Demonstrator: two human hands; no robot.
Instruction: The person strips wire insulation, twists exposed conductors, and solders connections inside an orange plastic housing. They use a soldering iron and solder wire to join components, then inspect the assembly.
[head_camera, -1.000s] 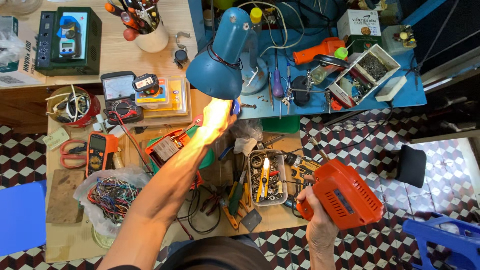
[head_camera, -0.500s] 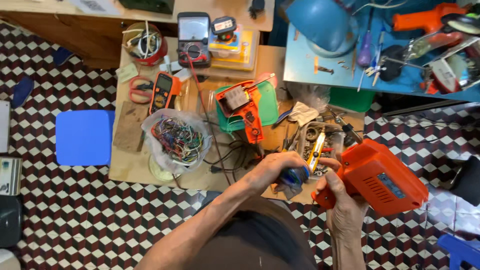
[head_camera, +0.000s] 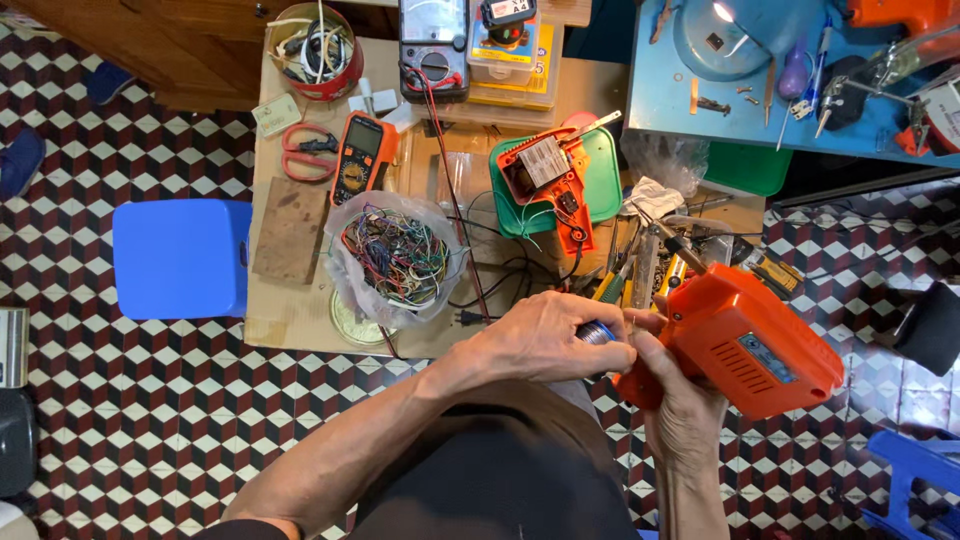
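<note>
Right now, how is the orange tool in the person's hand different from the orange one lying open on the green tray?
The orange tool held in the right hand is closed and whole. The opened tool lies on the green tray, with its insides and wires showing, and no hand touching it. Both are orange plastic.

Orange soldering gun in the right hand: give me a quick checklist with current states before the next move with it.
1. Right hand has a firm grip on the orange soldering gun: ok, fingers wrap the handle.
2. Left hand holds the small blue spool: ok, closed over it, only its end shows.
3. Gun tip clear of both hands: ok, it points away toward the workbench.
4. Tip clear of clutter: not ok, it sits over the tools at the bench edge.
5. Bag of wires apart from the gun: ok, it lies to the left.
6. Gun powered or hot: cannot tell.
</note>
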